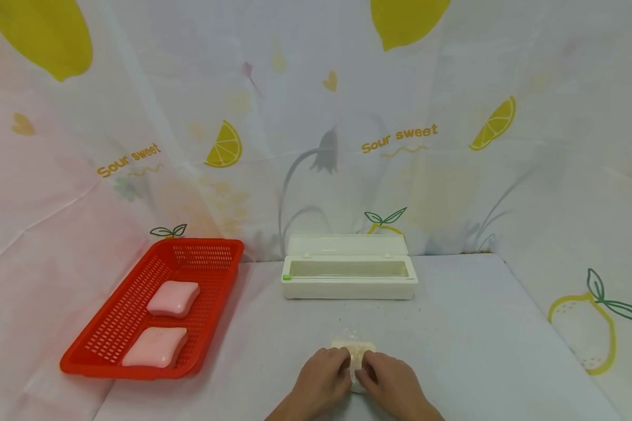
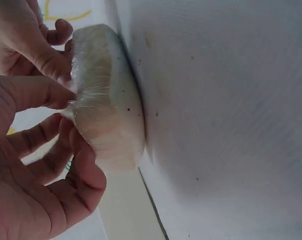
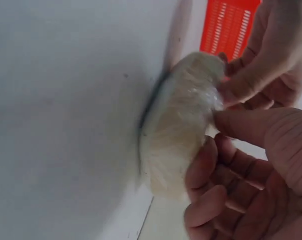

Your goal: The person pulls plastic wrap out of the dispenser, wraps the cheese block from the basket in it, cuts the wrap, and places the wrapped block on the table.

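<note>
A cream-coloured soap bar [image 1: 356,354] wrapped in clear plastic film [image 3: 193,95] sits on the table in front of me, low in the head view. From the left, my left hand [image 1: 323,374] pinches the gathered film at the top of the bar between thumb and curled fingers. My right hand [image 1: 392,377] comes in from the other side and pinches the film close beside it. Both wrist views show creased film over the bar's side. The hands partly cover the bar from above.
Behind the bar stands a white cling film box [image 1: 350,290] with its lid raised and a green cutter tab at its left end. At the left, a red plastic basket [image 1: 218,318] holds two pink soap bars [image 1: 155,346]. A lemon-print cloth [image 1: 316,134] hangs behind the table.
</note>
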